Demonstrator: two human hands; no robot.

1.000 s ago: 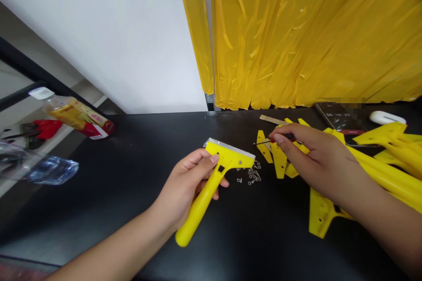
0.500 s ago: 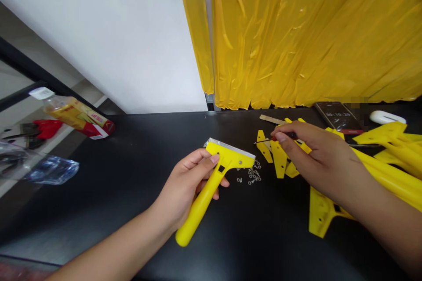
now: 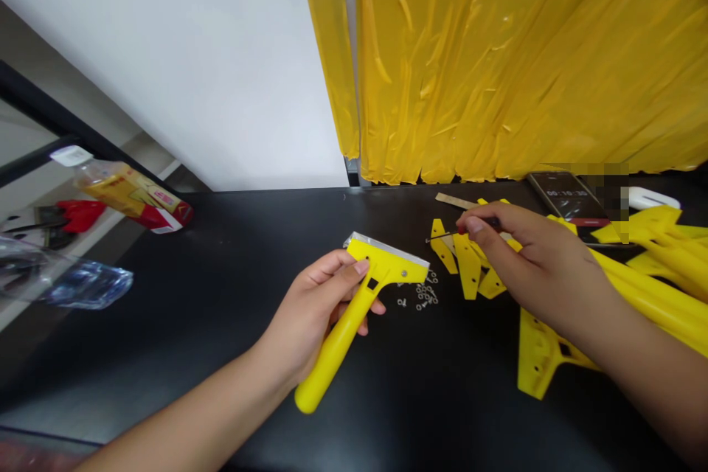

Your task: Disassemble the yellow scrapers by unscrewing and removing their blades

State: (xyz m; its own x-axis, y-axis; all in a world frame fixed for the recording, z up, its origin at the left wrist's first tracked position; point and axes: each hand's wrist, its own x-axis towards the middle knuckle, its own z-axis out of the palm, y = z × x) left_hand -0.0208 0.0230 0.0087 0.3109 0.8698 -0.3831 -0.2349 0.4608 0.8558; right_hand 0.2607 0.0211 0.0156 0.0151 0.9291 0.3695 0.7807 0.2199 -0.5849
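Note:
My left hand (image 3: 324, 302) is closed around a yellow scraper (image 3: 340, 343), its thumb near one hole in the head. A metal blade strip runs along the top edge, and a screw shows in the right-hand hole. In my right hand (image 3: 531, 258), pinched between thumb and fingers, is a small screwdriver (image 3: 441, 237); its thin shaft points left, apart from the scraper. Most of its handle is hidden by the fingers. Small screws and nuts (image 3: 425, 295) lie just right of the scraper head. Loose yellow plates (image 3: 469, 269) rest below the screwdriver.
More yellow scraper handles (image 3: 539, 358) lie under and beyond my right forearm. A phone (image 3: 569, 198) showing a timer and a white case (image 3: 653, 198) are at the back right. A drink bottle (image 3: 130, 192) lies tilted at left, near clear plastic (image 3: 91, 284) on the black table (image 3: 193, 354).
Almost nothing differs. My right hand has shifted very slightly right with the screwdriver; the left hand and scraper are practically still.

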